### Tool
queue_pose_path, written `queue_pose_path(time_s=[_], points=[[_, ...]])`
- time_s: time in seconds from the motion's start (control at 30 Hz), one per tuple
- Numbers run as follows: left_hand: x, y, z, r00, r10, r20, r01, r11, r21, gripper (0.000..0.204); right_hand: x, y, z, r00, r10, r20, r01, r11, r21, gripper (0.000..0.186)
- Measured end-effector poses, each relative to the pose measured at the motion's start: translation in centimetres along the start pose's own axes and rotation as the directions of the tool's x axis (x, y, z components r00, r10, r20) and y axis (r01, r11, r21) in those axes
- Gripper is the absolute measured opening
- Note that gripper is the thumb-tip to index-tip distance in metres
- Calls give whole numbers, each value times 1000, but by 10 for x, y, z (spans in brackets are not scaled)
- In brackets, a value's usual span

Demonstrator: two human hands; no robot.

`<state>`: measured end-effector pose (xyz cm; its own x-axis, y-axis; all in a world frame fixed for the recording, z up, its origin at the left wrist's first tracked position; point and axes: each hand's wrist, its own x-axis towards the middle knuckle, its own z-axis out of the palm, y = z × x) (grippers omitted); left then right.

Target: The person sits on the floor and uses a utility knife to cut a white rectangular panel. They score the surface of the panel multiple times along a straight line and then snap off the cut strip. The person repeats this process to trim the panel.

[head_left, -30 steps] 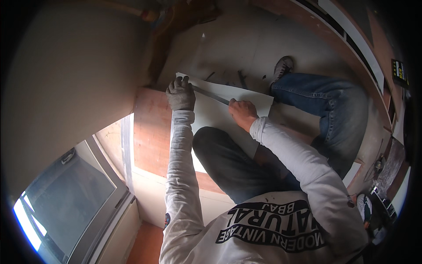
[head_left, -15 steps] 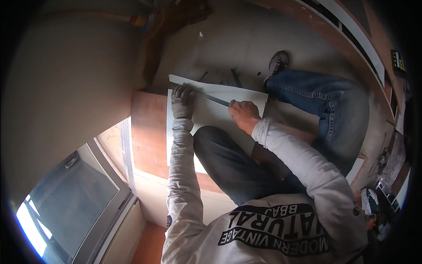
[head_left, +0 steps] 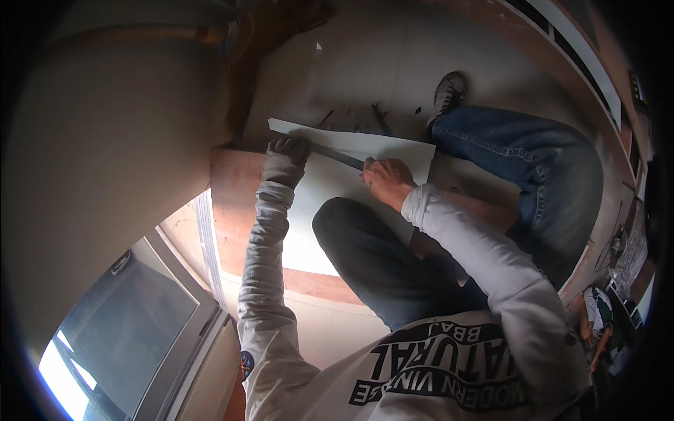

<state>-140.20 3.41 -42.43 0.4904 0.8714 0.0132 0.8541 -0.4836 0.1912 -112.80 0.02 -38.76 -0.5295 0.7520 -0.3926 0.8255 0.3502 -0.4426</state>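
Note:
A white sheet [head_left: 319, 228] lies in front of me over a reddish-brown board. Slanting across its far part is a flat grey strip [head_left: 337, 156], straight-edged like a ruler. My left hand [head_left: 286, 161], in a pale knitted glove, bends its fingers over the strip near its far left end and holds it against the sheet. My right hand [head_left: 387, 181] is bare and closed at the strip's right end; its fingers hide that end and anything else in the grip. My bent left knee [head_left: 344, 228] covers part of the sheet's near side.
Small dark scraps [head_left: 381, 119] lie on the floor beyond the sheet. The reddish-brown board [head_left: 239, 189] shows at left, near a glazed window frame [head_left: 179, 330]. A pale panel [head_left: 119, 140] rises far left. My right leg [head_left: 505, 144] stretches out at right, with clutter [head_left: 600, 312] behind.
My left forearm has shifted left and the gloved fingers bend more over the strip. The right hand stays at the strip's end, almost unmoved. My view has tilted slightly.

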Motion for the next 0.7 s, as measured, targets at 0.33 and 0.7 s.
queue_pose_path(time_s=[0.33,0.7], points=[[23,14,-5,973,-31,230,34,999,-7,9,3,21,28,999,-20,37,29,960,-277,21],[44,17,-11,829,-329,452,280,944,174,20,19,20,12,998,54,28,-45,964,-263,15]])
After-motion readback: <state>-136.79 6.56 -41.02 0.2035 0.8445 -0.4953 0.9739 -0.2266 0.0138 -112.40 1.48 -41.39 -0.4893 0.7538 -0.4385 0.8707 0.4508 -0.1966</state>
